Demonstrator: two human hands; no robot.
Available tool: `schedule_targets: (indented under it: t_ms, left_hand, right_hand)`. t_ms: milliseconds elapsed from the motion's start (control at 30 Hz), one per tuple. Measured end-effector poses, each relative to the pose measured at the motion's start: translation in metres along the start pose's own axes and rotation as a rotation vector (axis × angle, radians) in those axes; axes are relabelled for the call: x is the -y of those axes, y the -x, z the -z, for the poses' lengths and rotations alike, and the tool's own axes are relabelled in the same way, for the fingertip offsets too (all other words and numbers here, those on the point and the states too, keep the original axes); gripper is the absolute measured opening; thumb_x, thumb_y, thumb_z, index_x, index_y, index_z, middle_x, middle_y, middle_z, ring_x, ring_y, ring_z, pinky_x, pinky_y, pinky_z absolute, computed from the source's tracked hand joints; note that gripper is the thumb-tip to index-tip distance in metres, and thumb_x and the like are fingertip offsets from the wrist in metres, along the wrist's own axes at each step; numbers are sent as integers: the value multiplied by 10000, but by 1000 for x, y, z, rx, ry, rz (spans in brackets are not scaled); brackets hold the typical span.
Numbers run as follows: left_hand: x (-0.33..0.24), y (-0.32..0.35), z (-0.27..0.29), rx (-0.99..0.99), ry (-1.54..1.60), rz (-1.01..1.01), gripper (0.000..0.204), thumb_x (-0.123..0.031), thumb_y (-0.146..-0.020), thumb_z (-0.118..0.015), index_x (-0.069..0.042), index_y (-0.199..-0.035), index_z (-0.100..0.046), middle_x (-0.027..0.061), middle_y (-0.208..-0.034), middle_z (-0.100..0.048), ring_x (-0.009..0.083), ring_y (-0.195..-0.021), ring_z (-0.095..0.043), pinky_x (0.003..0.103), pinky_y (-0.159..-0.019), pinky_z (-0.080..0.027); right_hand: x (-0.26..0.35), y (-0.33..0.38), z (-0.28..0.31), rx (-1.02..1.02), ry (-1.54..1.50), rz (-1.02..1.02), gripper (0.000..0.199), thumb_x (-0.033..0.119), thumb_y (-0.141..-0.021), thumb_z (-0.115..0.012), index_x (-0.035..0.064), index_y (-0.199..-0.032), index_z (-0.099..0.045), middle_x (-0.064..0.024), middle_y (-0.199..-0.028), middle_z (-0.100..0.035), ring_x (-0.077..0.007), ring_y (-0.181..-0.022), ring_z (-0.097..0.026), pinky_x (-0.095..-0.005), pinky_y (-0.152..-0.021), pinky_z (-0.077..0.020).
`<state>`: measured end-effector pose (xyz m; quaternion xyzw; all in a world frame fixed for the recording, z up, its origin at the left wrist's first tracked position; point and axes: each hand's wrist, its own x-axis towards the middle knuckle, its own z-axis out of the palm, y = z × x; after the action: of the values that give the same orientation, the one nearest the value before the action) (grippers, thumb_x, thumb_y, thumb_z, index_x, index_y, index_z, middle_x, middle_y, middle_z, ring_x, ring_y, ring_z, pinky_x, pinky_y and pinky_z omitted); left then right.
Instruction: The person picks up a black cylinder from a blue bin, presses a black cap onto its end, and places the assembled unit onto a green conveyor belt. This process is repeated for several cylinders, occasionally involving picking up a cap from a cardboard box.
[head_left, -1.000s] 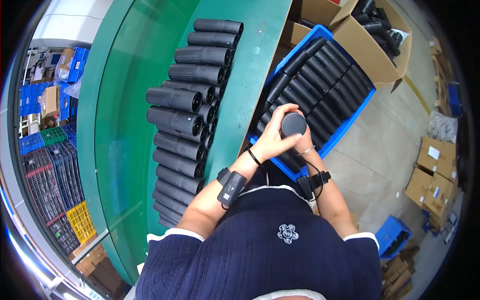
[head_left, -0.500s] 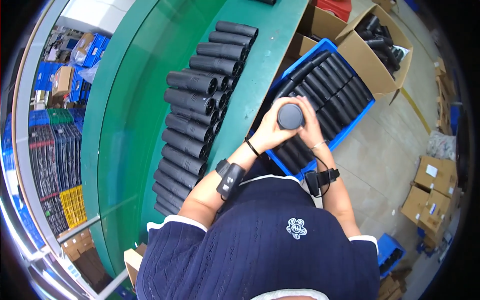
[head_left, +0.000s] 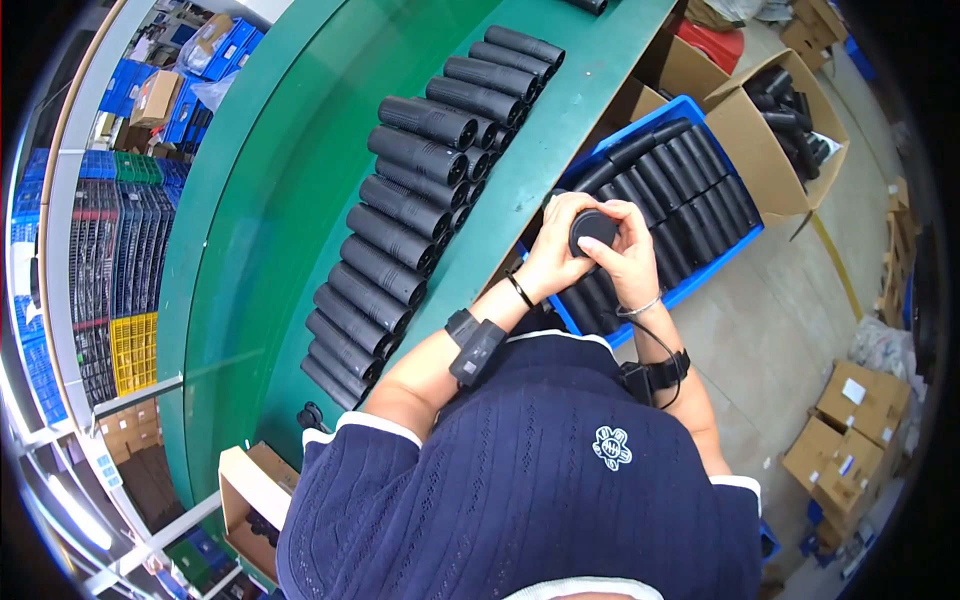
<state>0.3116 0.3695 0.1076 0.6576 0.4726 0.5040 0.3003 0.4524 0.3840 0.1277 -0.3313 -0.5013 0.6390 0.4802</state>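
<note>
Both of my hands hold one black ribbed tube (head_left: 593, 231) upright, its round end facing the camera. My left hand (head_left: 549, 262) wraps it from the left and my right hand (head_left: 627, 258) from the right. The tube is held above a blue crate (head_left: 741, 243) filled with several more black tubes lying side by side. To the left, on the green workbench (head_left: 280, 200), a long stacked row of black tubes (head_left: 415, 195) runs from near to far.
An open cardboard box (head_left: 760, 140) with black parts stands beyond the crate. A smaller cardboard box (head_left: 245, 495) sits at the lower left. More cardboard boxes (head_left: 850, 430) lie on the floor at right. Blue and yellow crates (head_left: 120, 250) fill shelves at left.
The view has shifted, and the tube in my hands sits slightly closer to the bench edge. My grip on it looks the same.
</note>
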Motion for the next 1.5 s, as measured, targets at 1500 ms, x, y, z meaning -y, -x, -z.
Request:
schedule_targets:
  t_ms: [1500]
  left_hand:
    - [24, -3, 8, 28, 292, 166, 651, -5, -620, -734, -79, -1196, -439, 120, -1150, -507, 294, -1119, -514, 385, -967, -421]
  right_hand:
    - [-2, -3, 1, 87, -46, -66, 619, -92, -755, -681, -10, -1321, -443, -132, -1385, -423, -237, -1328, -380, -363, -1131, -282]
